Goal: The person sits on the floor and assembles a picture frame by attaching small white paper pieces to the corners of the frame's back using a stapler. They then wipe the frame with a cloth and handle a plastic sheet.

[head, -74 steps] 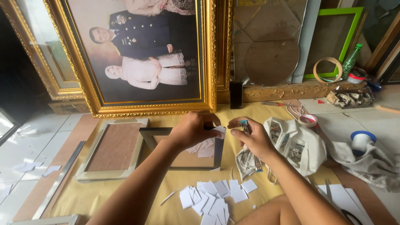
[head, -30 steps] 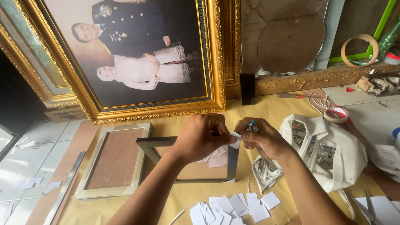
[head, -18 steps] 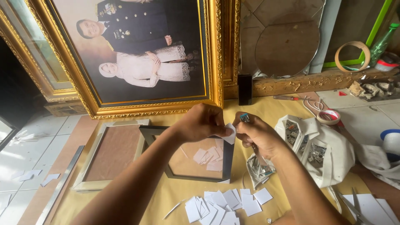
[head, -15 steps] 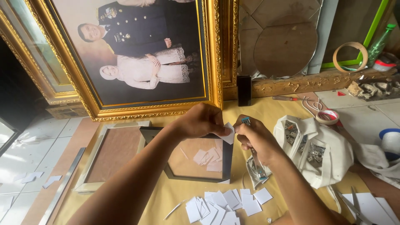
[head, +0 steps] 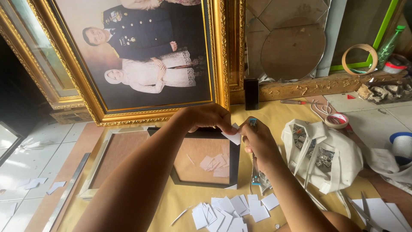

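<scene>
Paper slip (head: pixel 234 137): pinched by left hand (head: pixel 206 118) fingertips, directly above black frame (head: pixel 205 160).
Right hand (head: pixel 256 139): touching slip's right edge, fingers closed on blue-tipped tool (head: pixel 252 123).

1. A white bag (head: pixel 322 160) is lying on the yellow-brown sheet, right of the black frame, its mouth gaping over small clear packets of metal bits.
2. A small clear packet (head: pixel 260 179) is sitting just below the right hand, beside the frame's lower right corner; blue and silver are showing through.
3. A green bottle (head: pixel 388 43) is standing at the far right, against a green frame.
</scene>
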